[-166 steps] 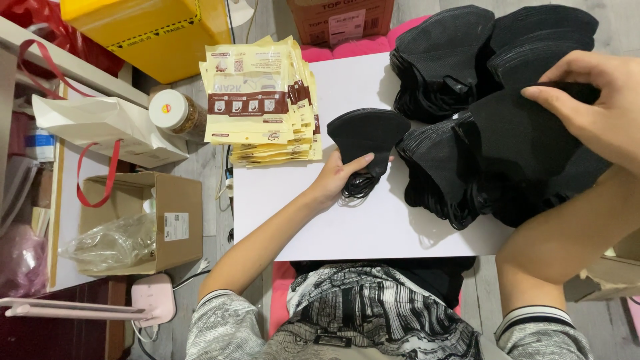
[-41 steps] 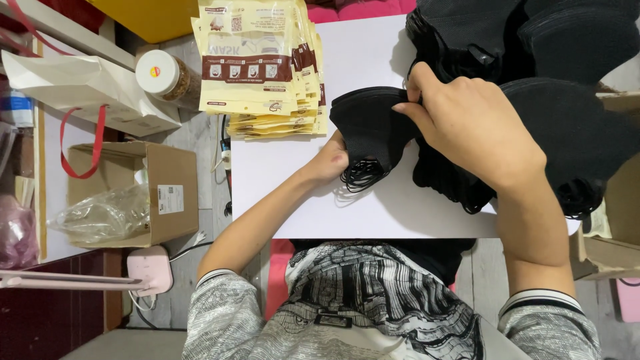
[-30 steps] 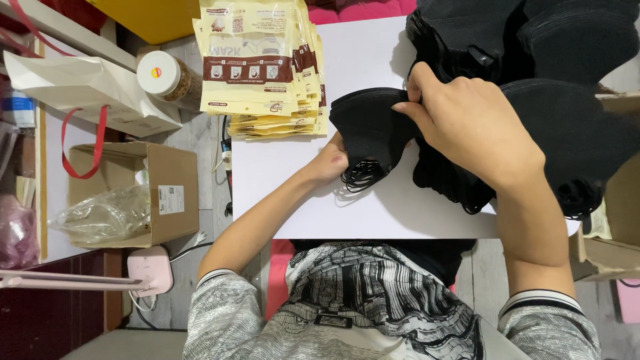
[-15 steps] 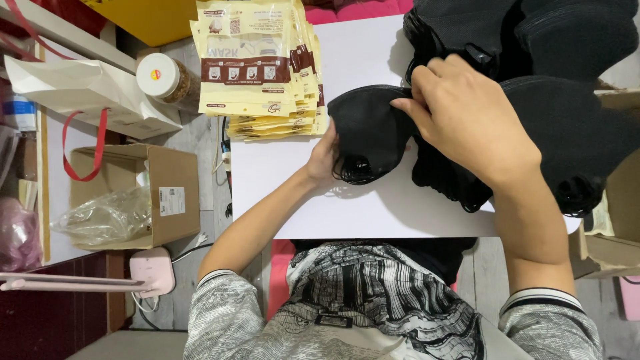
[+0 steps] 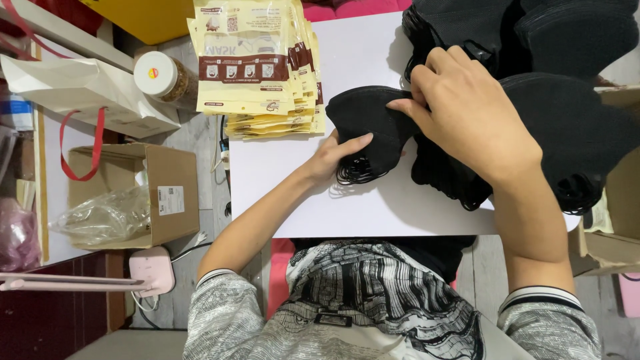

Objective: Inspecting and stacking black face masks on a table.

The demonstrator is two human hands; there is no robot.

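A small stack of black face masks [image 5: 365,123] lies on the white tabletop [image 5: 373,200], ear loops hanging toward me. My left hand [image 5: 333,157] grips the stack's near left edge, thumb on top. My right hand [image 5: 467,113] rests over its right side, fingertips pinching the top mask's edge. Larger heaps of black masks [image 5: 567,127] spread to the right and behind [image 5: 507,27]. A stack of cream and brown mask pouches [image 5: 257,67] sits left of the masks.
Left of the table stand an open cardboard box [image 5: 143,193] with clear plastic inside, a white paper bag with red handles [image 5: 80,93], a white-lidded jar [image 5: 163,77] and a pink device [image 5: 152,270]. Another cardboard box [image 5: 617,220] is at the right edge.
Five seconds ago my right hand was out on the far heap; it has come onto the small stack. In the last second my left hand has lifted and squared the stack slightly.
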